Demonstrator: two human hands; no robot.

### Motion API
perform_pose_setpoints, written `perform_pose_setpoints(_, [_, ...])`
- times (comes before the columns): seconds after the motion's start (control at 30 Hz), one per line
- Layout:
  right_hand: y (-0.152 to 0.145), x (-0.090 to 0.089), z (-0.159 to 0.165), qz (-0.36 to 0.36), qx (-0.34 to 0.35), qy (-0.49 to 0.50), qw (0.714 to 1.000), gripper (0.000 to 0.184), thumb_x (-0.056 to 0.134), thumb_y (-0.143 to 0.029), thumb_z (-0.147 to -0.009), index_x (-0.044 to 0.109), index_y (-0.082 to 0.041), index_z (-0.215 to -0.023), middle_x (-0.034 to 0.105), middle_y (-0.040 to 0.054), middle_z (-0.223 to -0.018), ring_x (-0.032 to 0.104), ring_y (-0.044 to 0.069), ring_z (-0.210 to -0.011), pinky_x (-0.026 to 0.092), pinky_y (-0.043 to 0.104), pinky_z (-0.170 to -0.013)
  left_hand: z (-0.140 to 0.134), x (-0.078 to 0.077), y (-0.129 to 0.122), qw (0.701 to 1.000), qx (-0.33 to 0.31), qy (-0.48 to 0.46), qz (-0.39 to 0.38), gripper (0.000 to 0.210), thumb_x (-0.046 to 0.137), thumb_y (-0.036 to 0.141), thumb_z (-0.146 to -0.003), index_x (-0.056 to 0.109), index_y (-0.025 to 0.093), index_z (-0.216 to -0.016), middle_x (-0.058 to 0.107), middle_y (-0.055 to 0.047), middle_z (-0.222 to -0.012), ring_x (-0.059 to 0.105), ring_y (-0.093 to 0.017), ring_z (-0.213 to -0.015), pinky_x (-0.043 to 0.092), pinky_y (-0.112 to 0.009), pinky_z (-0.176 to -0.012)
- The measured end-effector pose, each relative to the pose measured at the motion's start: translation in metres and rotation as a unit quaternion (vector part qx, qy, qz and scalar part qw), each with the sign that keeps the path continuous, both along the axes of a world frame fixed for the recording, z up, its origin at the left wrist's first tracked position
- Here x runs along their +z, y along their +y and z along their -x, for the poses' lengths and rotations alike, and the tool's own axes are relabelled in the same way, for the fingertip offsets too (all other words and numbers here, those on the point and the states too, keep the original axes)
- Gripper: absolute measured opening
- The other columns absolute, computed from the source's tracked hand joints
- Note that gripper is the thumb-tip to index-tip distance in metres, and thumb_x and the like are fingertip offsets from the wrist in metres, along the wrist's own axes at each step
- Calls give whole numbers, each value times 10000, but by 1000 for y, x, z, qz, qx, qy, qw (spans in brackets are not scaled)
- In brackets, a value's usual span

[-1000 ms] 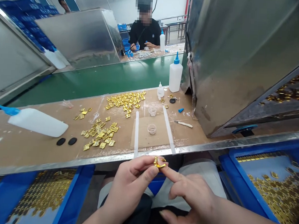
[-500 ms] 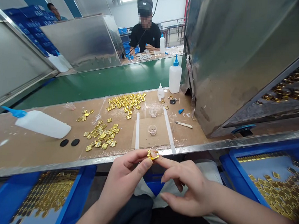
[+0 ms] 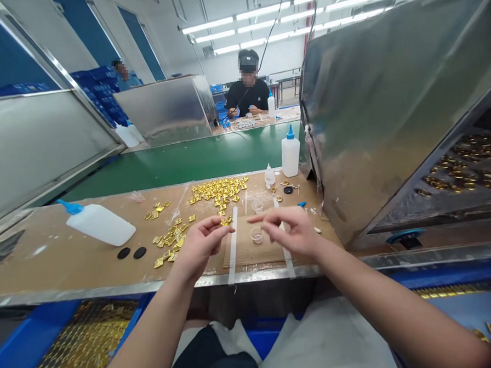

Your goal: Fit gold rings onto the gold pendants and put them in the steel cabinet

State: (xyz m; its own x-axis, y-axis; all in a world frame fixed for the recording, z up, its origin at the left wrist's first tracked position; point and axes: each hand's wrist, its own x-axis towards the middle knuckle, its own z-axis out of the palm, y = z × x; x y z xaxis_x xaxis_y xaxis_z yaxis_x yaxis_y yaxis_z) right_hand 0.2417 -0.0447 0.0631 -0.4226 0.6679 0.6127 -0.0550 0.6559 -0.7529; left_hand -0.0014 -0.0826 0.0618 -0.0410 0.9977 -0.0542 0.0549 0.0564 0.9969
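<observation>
My left hand [image 3: 204,241] is closed, thumb and finger pinching a small shiny piece that looks like a gold ring [image 3: 226,221]. My right hand [image 3: 293,230] hovers just right of it, index finger stretched out, and nothing shows in its fingers. Under the right hand stands a small clear plastic cup [image 3: 256,235] on a cardboard sheet [image 3: 242,255] between two white tape strips. Loose gold pieces [image 3: 172,238] lie beside my left hand, and a larger heap of gold pieces [image 3: 216,190] is behind it.
A white squeeze bottle [image 3: 101,224] lies at left near black discs [image 3: 140,252]. A small bottle [image 3: 269,176] and an upright bottle [image 3: 290,156] stand at back right. A metal housing [image 3: 356,118] walls the right. Beyond the green belt [image 3: 176,161] sits a co-worker [image 3: 250,93].
Both hands have moved up and forward over the bench, and apart from each other. The gold ring stays in my left hand; my right finger has come off it. The view has tilted up.
</observation>
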Motion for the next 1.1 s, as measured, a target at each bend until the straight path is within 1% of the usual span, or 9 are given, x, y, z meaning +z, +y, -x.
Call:
perform_pose_setpoints(0.07, [27, -6, 5, 15, -113, 77, 990, 247, 593, -340, -963, 708, -193, -802, 745, 29, -753, 583, 119, -532, 464, 257, -549, 4, -17, 26, 991, 24, 125, -48, 370, 771, 402, -792, 661, 160, -1051, 742, -72, -900, 543, -90, -546, 373, -192, -481])
perform_pose_setpoints(0.13, [50, -18, 8, 54, -198, 131, 970, 284, 564, -396, -970, 710, -190, -839, 714, 23, -728, 546, 117, -497, 436, 260, -517, 4, -32, 53, 969, 20, 228, -90, 300, 693, 337, -837, 658, 161, -1078, 757, -96, -974, 693, -166, -755, 510, -247, -641])
perform_pose_setpoints(0.23, [69, -36, 7, 59, -252, 83, 962, 321, 551, -436, -967, 691, -190, -814, 679, 22, -715, 527, 126, -517, 404, 265, -521, -4, -43, 82, 942, 11, 314, -115, 245, 651, 239, -833, 676, 168, -1066, 764, -106, -998, 726, -228, -870, 543, -331, -785])
perform_pose_setpoints(0.4, [68, -51, 1, 6, -274, -87, 958, 301, 545, -423, -971, 701, -198, -845, 658, 19, -686, 569, 162, -600, 386, 277, -581, -20, -33, 95, 867, -9, 469, -168, 179, 633, 294, -901, 735, 221, -1029, 744, -113, -1007, 713, -293, -967, 520, -401, -864])
perform_pose_setpoints(0.5, [69, -53, -1, 7, -282, -108, 953, 311, 534, -439, -969, 693, -205, -839, 676, 25, -701, 592, 178, -616, 384, 283, -584, -24, -28, 95, 817, 3, 546, -184, 133, 672, 341, -901, 759, 241, -922, 715, -145, -1023, 684, -348, -1064, 502, -438, -897])
perform_pose_setpoints(0.7, [75, -55, 2, 13, -280, -131, 951, 312, 527, -444, -971, 686, -211, -838, 681, 22, -711, 601, 183, -633, 388, 284, -606, -20, -26, 83, 749, 8, 636, -186, 207, 577, 323, -961, 752, 211, -969, 696, -162, -1070, 636, -359, -1117, 467, -454, -922])
perform_pose_setpoints(0.83, [74, -55, 3, 17, -283, -142, 948, 296, 529, -417, -966, 677, -202, -825, 678, 23, -729, 596, 176, -659, 378, 279, -631, -17, -27, 84, 736, 1, 655, -171, 316, 455, 258, -990, 752, 151, -990, 670, -194, -1101, 602, -354, -1138, 438, -474, -957])
perform_pose_setpoints(0.93, [72, -52, 3, 22, -279, -148, 948, 284, 518, -393, -968, 673, -195, -837, 680, 25, -752, 597, 170, -676, 369, 275, -641, -13, -22, 94, 740, 4, 656, -150, 299, 477, 241, -963, 753, 129, -931, 660, -214, -1070, 591, -361, -1130, 430, -496, -968])
perform_pose_setpoints(1.1, [68, -48, 4, 14, -283, -175, 943, 238, 541, -374, -959, 652, -196, -845, 672, 18, -759, 581, 158, -675, 346, 270, -635, 28, 9, 94, 761, 9, 638, -113, 299, 459, 232, -963, 716, 184, -1109, 711, -141, -1131, 625, -290, -1089, 450, -393, -914])
